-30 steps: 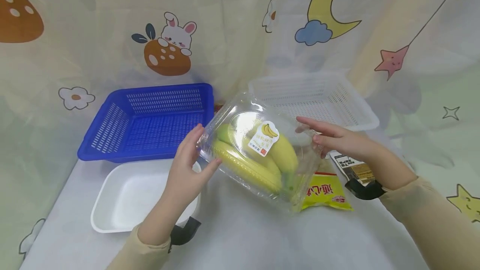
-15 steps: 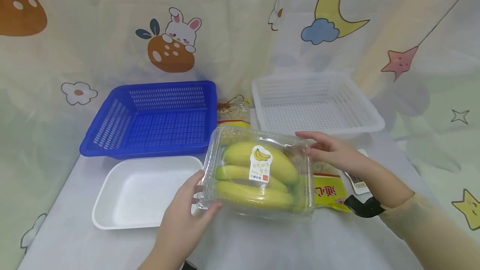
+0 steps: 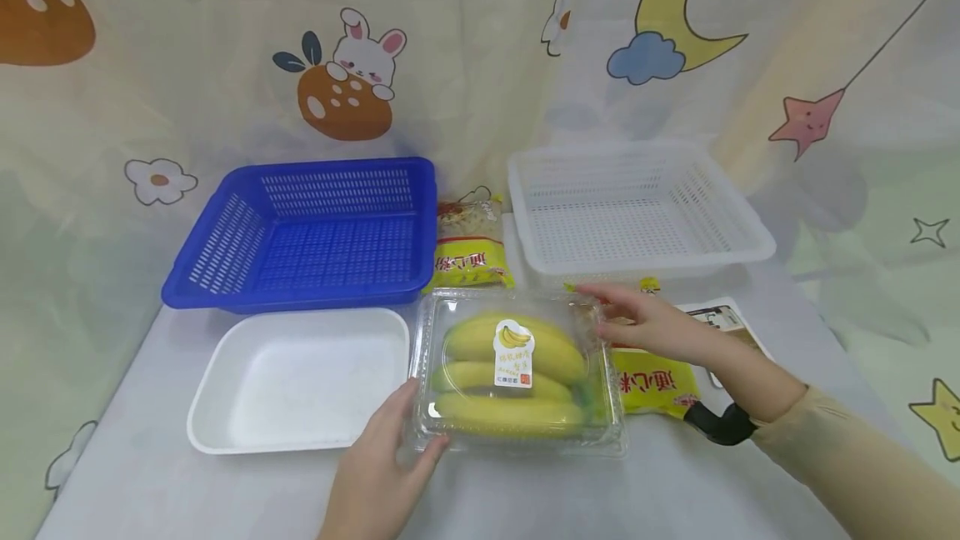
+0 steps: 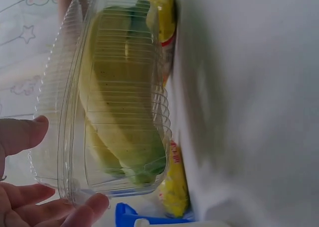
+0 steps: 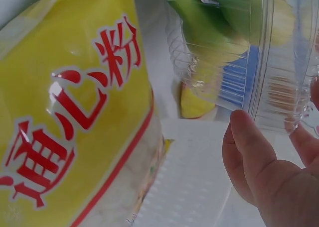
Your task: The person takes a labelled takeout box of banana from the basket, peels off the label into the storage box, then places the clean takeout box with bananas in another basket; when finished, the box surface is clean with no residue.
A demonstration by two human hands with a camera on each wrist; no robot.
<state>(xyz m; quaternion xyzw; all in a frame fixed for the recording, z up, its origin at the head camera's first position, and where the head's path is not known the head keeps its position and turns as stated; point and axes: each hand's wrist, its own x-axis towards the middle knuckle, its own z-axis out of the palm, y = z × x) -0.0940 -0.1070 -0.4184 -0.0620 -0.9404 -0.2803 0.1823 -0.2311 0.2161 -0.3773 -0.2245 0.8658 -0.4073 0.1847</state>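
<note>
Banana box (image 3: pixel 516 372) flat on table, centre near, long axis left-right. Left hand (image 3: pixel 378 467) grips near-left corner; right hand (image 3: pixel 647 321) on far-right corner, fingers relaxed. White tray (image 3: pixel 225 432) immediately left.

Your grip on the banana box (image 3: pixel 517 373) is hemmed: white tray (image 3: pixel 296 377) left, yellow packet (image 3: pixel 654 380) right, baskets (image 3: pixel 315 232) beyond; near side open.
</note>
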